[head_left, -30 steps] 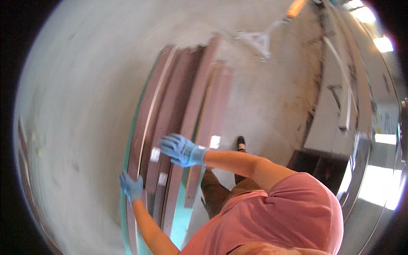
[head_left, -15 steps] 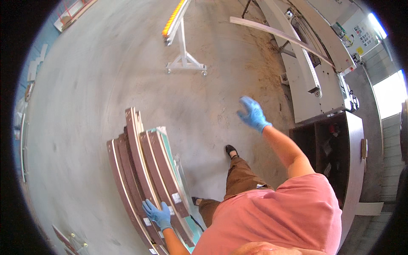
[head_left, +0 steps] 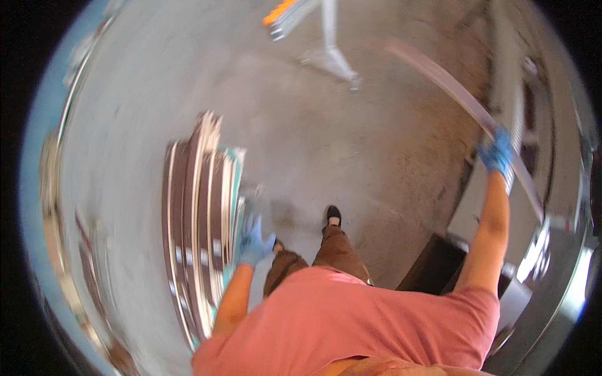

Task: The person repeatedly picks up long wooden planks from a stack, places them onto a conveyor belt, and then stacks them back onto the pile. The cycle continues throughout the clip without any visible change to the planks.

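Observation:
My right hand, in a blue glove, is reached out to the right and closed round a long, narrow, pale pinkish board, though motion smears its fingers. That board slants across the arm of a machine. Beside the stack of long brown boards with pale edges, my left hand hangs with its blue-gloved fingers spread and nothing in them. White labels show on several of the stacked boards, and a teal layer runs along the stack's right side.
A white stand with orange rollers is on the floor ahead. At right stand a pale machine and a dark open cabinet. More long pieces lie at the left. My shoe is on the concrete floor.
My left hand has come off the top of the stack to its right side. My right hand has swung right onto the long board. The whole view has turned and is blurred.

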The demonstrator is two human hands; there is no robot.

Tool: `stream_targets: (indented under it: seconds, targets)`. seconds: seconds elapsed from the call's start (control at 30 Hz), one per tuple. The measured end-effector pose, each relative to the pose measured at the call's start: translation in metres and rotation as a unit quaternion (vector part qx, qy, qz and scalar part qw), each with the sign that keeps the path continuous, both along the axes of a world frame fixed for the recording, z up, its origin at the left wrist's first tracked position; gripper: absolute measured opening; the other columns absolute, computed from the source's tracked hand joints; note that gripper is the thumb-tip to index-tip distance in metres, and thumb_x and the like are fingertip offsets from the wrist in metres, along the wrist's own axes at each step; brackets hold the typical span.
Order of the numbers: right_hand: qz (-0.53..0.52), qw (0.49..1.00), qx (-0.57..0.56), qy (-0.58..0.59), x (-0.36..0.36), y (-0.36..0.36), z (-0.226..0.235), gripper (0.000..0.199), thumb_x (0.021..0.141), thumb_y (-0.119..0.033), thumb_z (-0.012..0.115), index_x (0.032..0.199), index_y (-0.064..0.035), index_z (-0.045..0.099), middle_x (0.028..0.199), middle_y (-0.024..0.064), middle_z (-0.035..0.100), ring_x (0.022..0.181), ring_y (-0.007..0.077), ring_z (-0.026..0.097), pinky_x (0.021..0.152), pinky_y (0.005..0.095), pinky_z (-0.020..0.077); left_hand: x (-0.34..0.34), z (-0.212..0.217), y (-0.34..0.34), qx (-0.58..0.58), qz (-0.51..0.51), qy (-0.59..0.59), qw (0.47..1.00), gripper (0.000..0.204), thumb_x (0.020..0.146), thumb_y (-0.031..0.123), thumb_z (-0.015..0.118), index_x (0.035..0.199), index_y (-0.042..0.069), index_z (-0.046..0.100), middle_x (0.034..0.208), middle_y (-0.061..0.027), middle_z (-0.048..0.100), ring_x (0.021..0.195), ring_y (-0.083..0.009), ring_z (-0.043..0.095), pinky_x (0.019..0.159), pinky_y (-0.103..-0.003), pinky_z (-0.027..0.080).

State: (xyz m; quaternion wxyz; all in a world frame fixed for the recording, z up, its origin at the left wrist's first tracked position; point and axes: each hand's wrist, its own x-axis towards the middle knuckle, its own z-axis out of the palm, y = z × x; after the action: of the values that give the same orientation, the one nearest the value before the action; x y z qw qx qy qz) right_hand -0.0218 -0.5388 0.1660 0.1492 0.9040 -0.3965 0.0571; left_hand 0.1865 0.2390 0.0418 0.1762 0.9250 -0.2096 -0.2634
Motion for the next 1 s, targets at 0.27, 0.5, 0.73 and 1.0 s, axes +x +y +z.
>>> stream_targets:
  seconds: [0.27,0.5,0.73,1.0]
  targets:
    - [-0.076,0.987,0.029,0.136,-0.007,-0.037,-0.016,0.087,0.087,-0.037,0.080,0.158,-0.0100,0.038,0.160,0.0204,0.044,0.142,0.0393,0.050,0.119,0.0482,0.0413,0.007,0.039,-0.069,-0.006,-0.018,-0.040,0.999,0.081,0.091,0.045,0.067,0.154,-0.001,0.044,0.161,-0.0295,0.036,0.151,-0.0466,0.033,0.124,-0.055,0.028]
    - [-0.121,0.981,0.028,0.150,0.019,-0.076,-0.017,0.080,0.082,-0.043,0.078,0.150,-0.0134,0.047,0.153,0.0189,0.050,0.137,0.0380,0.054,0.112,0.0505,0.0473,-0.017,0.044,-0.066,-0.016,-0.023,-0.075,0.997,0.079,0.092,0.042,0.067,0.153,-0.002,0.045,0.161,-0.0288,0.037,0.150,-0.0460,0.035,0.123,-0.054,0.031]
    - [0.073,0.971,0.221,0.051,-0.007,-0.046,-0.008,0.048,0.077,-0.009,0.076,0.123,-0.0031,0.065,0.125,0.0216,0.070,0.121,0.0405,0.065,0.103,0.0466,0.0535,-0.031,0.073,-0.093,-0.022,-0.020,-0.075,0.997,0.077,0.092,0.038,0.070,0.153,-0.002,0.047,0.161,-0.0314,0.038,0.149,-0.0490,0.035,0.124,-0.057,0.028]
    - [0.169,0.946,0.206,0.186,0.030,0.186,0.063,0.056,0.074,-0.030,0.080,0.123,-0.0132,0.057,0.104,0.0194,0.070,0.098,0.0421,0.071,0.082,0.0537,0.0583,-0.015,0.159,-0.277,-0.206,-0.324,-0.297,0.874,0.090,0.082,0.041,0.079,0.156,0.002,0.044,0.164,-0.0253,0.035,0.154,-0.0442,0.028,0.127,-0.057,0.024]
